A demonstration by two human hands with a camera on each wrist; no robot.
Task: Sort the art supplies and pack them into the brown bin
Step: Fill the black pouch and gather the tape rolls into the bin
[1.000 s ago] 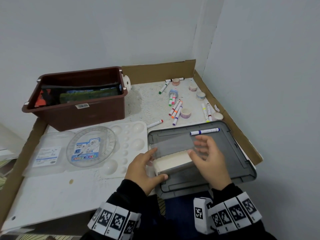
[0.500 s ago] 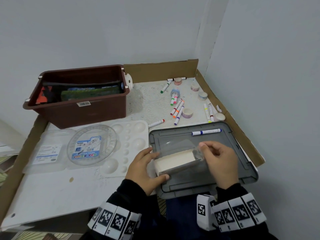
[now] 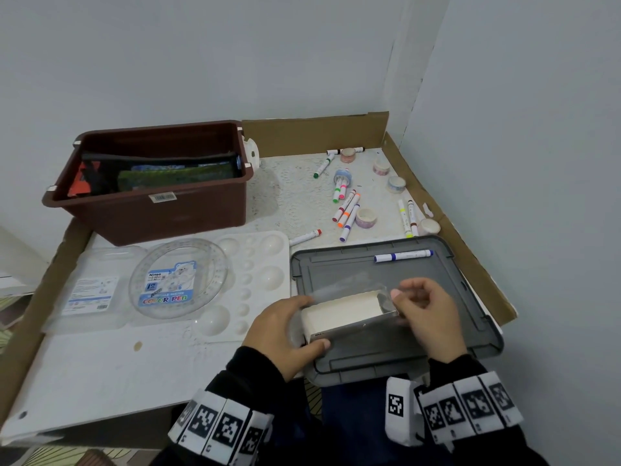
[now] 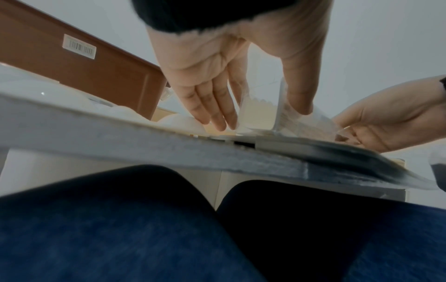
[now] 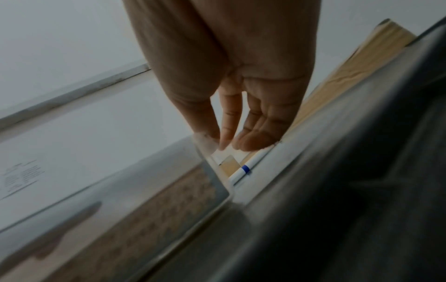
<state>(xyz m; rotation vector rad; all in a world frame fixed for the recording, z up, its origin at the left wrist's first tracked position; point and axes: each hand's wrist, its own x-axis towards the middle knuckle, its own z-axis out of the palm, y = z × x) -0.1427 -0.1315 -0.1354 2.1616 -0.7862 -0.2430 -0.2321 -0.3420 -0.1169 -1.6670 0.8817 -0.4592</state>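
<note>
The left hand (image 3: 280, 327) clamps its grip on the near end of a clear box (image 3: 349, 309) resting on the grey lid (image 3: 437, 297), while the right hand (image 3: 428, 317) pinches the box's open flap. The brown bin (image 3: 151, 213) stands at the desk's far left, with markers (image 3: 347, 213) loose beside it.

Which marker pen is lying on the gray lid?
The blue-capped marker, alone near the far edge of the gray lid. All the other markers lie scattered on the white tabletop beyond it.
</note>
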